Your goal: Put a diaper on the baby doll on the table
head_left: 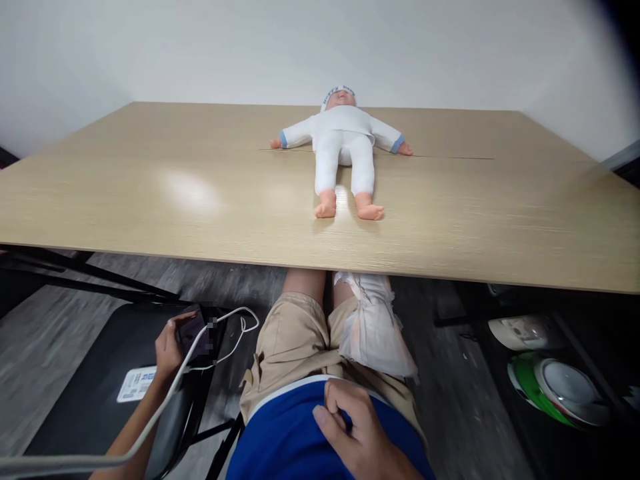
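Left hand (pixel 169 347) grips one phone (pixel 196 335); one doll (pixel 344 150).

Plain indoor room, office or training room in character rather than a home: bare white wall (pixel 200 47) across the top of the frame, grey wood-look plank floor (pixel 45 333) at lower left, no decoration. A long pale laminate table (pixel 150 193) on black metal legs fills the middle, with a black chair (pixel 95 360) at lower left bearing a printed label. A baby doll (pixel 344 150) in a white suit lies at upper centre, and round white and green appliances (pixel 550 380) sit on the floor at lower right.
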A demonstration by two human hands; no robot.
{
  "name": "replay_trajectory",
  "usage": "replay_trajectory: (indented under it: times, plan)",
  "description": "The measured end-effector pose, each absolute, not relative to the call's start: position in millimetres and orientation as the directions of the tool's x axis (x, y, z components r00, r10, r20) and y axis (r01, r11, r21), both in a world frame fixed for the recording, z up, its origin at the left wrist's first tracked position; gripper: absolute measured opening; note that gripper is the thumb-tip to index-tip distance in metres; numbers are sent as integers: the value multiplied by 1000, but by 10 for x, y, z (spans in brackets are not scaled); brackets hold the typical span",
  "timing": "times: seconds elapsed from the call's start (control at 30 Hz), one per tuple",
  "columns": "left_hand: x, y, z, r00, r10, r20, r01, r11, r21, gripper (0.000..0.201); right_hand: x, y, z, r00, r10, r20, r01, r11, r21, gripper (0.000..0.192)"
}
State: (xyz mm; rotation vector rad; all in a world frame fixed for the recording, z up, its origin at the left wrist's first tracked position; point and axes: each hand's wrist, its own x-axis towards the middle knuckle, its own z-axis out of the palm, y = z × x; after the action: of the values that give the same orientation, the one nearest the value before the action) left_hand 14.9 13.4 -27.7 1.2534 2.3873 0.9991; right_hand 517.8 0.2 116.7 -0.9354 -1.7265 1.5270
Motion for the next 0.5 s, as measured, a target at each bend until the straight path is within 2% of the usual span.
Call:
replay_trajectory:
  times: [0.07, 0.13, 0.3, 0.5]
  plan:
    - [96, 119, -358, -593, 803, 51, 528, 340, 779, 79, 5174, 6, 1170, -534, 845, 21, 95, 84, -992, 44]
    - [64, 116, -415, -604, 796, 37, 476, 323, 818, 80, 5171, 12, 1183, -534, 845, 23, 101, 91, -991, 44]
    - [75, 122, -431, -615, 787, 36, 465, 325, 823, 79, 5161, 22, 1211, -524, 851, 42, 90, 105, -990, 43]
    - [161, 128, -347, -615, 787, 35, 516, 369, 773, 78, 5157, 16, 1215, -522, 851, 53, 99, 122, -988, 43]
